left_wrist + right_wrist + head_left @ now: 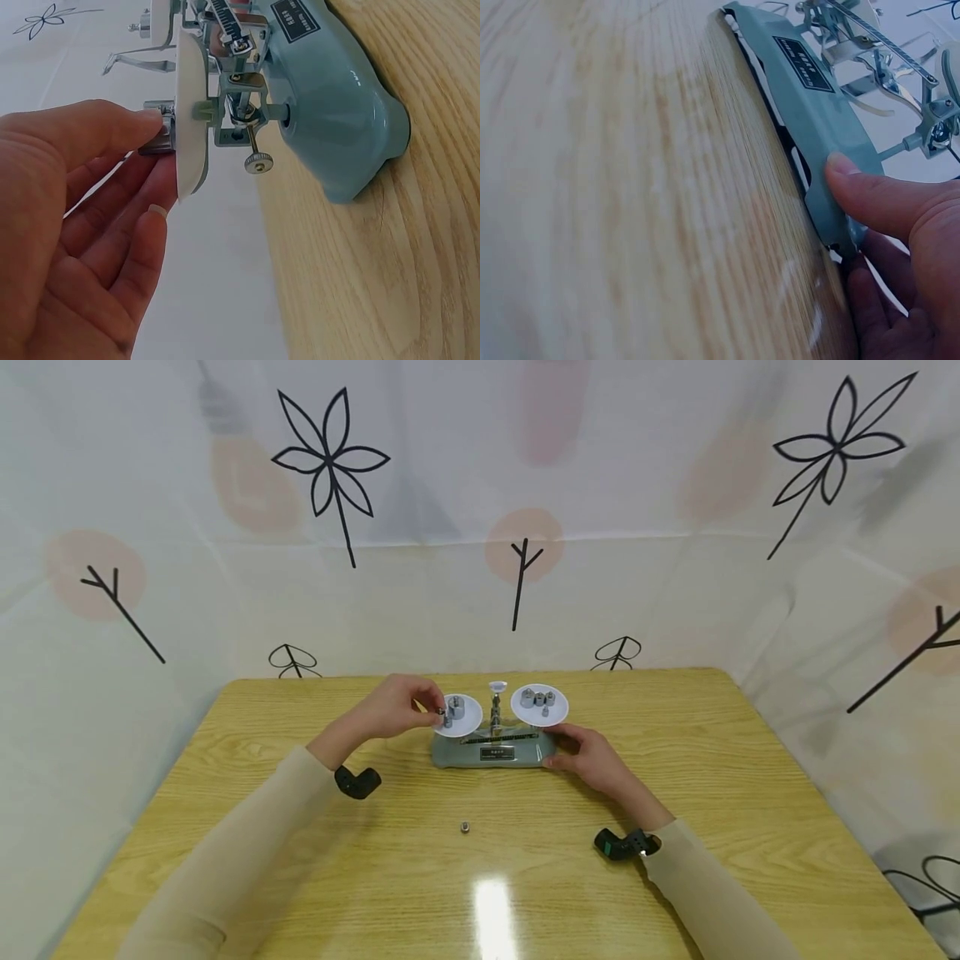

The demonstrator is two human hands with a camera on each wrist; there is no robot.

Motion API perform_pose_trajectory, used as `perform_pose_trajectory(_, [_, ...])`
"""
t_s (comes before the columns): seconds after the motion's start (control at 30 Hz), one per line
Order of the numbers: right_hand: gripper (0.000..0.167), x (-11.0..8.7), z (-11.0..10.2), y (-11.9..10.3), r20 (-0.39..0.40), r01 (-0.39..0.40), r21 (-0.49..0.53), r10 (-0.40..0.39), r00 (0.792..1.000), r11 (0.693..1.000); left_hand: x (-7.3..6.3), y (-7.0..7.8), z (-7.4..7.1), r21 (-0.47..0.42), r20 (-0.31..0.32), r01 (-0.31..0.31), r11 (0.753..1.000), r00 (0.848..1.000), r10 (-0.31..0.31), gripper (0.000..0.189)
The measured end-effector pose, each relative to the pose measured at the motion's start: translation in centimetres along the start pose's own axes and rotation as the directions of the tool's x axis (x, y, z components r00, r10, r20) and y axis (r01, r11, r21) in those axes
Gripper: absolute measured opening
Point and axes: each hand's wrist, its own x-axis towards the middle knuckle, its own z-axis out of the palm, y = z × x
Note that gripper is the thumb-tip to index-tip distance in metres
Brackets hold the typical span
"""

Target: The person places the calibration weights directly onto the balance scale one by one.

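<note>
A balance scale with a green-grey base (pixel 457 755) stands on the table. My left hand (pixel 399 706) is at its left pan (pixel 469 720), pinching a small metal weight (pixel 441 712) at the pan's edge. Beside those fingertips, a larger weight (pixel 457 708) and a small one stand on the pan. In the left wrist view the thumb presses on a shiny weight (pixel 159 139) against the white pan (pixel 191 120). My right hand (pixel 592 760) grips the right end of the base, its thumb on the front face (pixel 810 124). Several weights (pixel 528 697) stand on the right pan (pixel 558 712).
One small metal weight (pixel 465 827) sits by itself on the wooden table (pixel 390 885), in front of the scale. A patterned white cloth (pixel 420 602) hangs behind the table's far edge. Black cameras (pixel 358 782) are strapped to both wrists.
</note>
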Motion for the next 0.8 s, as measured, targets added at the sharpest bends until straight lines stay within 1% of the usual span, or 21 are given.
perform_pose_trajectory(0.5, [0.056, -0.12, -0.03, -0.18, -0.003, 0.009, 0.005, -0.009, 1.000, 1.000, 0.26, -0.11, -0.05, 0.055, 0.007, 0.008, 0.998, 1.000, -0.009, 0.009])
perform_pose_trajectory(0.63, [0.056, -0.08, -0.04, -0.14, -0.006, 0.011, 0.006, -0.011, 1.000, 1.000, 0.17, 0.01, -0.10, 0.047, 0.010, 0.006, 0.999, 1.000, -0.006, 0.007])
perform_pose_trajectory(0.8, [0.057, -0.07, -0.05, -0.08, -0.003, 0.015, 0.017, -0.015, 1.000, 1.000, 0.12, -0.06, -0.15, 0.021, 0.008, 0.016, 1.000, 1.000, -0.017, 0.006])
